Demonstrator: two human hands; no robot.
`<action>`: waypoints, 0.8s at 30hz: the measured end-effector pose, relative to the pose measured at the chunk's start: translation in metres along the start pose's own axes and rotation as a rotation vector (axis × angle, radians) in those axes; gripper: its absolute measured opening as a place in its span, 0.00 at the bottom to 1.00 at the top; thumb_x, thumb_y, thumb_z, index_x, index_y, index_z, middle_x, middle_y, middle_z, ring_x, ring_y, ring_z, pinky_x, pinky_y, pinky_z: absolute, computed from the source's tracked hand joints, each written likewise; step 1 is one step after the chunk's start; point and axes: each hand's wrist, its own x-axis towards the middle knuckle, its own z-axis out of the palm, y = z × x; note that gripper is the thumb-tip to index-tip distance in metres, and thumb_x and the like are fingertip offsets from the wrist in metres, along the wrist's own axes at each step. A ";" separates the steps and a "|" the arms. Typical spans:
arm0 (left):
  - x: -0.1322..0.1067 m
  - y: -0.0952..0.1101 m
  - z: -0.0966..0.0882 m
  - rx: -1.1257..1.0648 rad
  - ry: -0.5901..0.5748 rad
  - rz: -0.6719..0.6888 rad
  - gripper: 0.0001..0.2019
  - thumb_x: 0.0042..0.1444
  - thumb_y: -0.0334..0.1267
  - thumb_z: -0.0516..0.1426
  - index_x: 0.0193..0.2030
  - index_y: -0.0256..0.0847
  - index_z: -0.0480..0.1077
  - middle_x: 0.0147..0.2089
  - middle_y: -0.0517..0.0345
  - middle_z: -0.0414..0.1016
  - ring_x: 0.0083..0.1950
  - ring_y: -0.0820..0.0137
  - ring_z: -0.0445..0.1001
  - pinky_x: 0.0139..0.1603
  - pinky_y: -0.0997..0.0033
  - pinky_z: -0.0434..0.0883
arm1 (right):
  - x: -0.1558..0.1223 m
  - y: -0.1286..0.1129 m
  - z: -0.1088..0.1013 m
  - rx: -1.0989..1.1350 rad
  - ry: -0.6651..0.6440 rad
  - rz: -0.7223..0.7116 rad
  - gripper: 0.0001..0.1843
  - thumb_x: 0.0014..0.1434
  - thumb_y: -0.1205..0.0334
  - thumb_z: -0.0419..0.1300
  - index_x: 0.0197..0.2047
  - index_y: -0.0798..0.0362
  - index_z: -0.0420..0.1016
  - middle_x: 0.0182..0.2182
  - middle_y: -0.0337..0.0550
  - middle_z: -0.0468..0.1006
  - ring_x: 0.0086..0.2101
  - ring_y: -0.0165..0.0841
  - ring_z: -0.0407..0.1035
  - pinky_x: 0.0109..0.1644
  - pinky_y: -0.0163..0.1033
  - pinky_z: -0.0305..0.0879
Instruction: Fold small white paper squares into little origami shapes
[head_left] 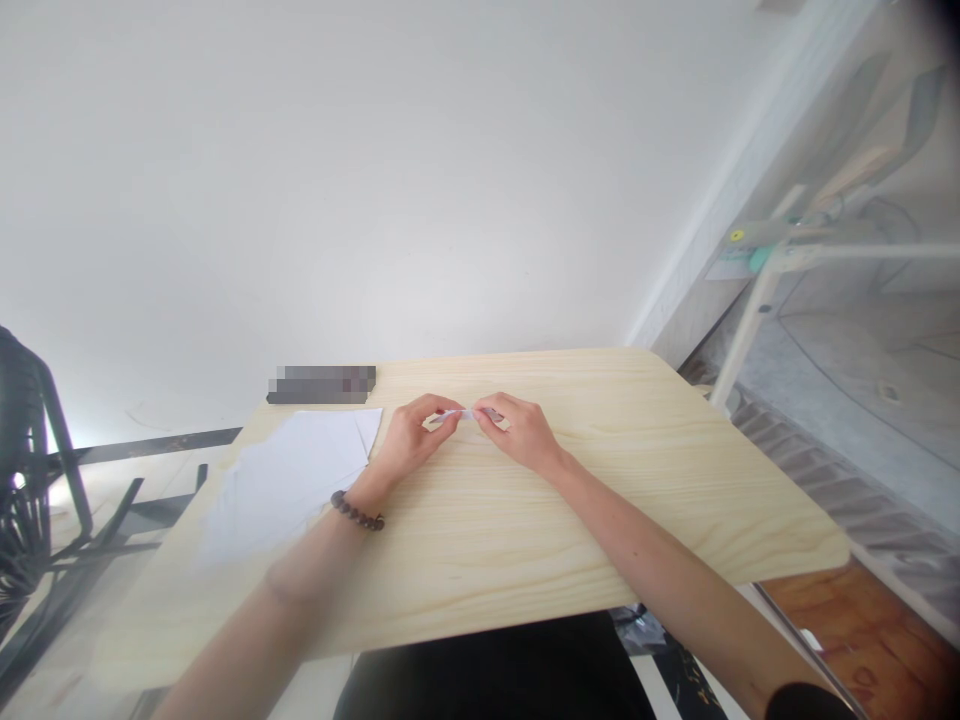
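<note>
Both my hands meet over the middle of a pale wooden table (615, 470). My left hand (411, 438), with a dark bead bracelet at the wrist, pinches one end of a small folded piece of white paper (463, 413). My right hand (519, 430) pinches the other end. The paper is narrow and mostly hidden by my fingertips. It hovers just above the tabletop.
Loose white paper sheets (289, 480) lie on the table's left part. A dark flat object (322, 385), blurred out, rests at the far left edge. A black chair frame (34, 470) stands left; a white stand (757, 320) is to the right.
</note>
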 end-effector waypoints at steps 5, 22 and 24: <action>0.000 0.001 0.000 -0.009 -0.013 0.045 0.09 0.53 0.37 0.51 0.37 0.40 0.70 0.37 0.57 0.73 0.40 0.71 0.70 0.40 0.74 0.67 | -0.001 0.002 0.001 -0.046 0.009 -0.057 0.09 0.57 0.62 0.50 0.38 0.50 0.70 0.34 0.39 0.75 0.34 0.27 0.68 0.39 0.31 0.61; 0.000 0.001 0.001 0.036 0.028 0.045 0.08 0.52 0.37 0.52 0.36 0.39 0.70 0.35 0.57 0.73 0.36 0.72 0.69 0.37 0.74 0.68 | 0.002 0.003 0.000 -0.071 -0.009 -0.151 0.09 0.58 0.63 0.49 0.36 0.51 0.69 0.33 0.40 0.75 0.35 0.29 0.67 0.42 0.36 0.59; 0.000 0.001 0.001 0.032 0.023 0.059 0.07 0.52 0.36 0.52 0.35 0.39 0.70 0.35 0.57 0.73 0.37 0.72 0.70 0.37 0.74 0.67 | 0.002 0.003 0.000 -0.070 -0.011 -0.153 0.09 0.58 0.63 0.49 0.36 0.51 0.69 0.33 0.40 0.75 0.35 0.29 0.67 0.42 0.36 0.59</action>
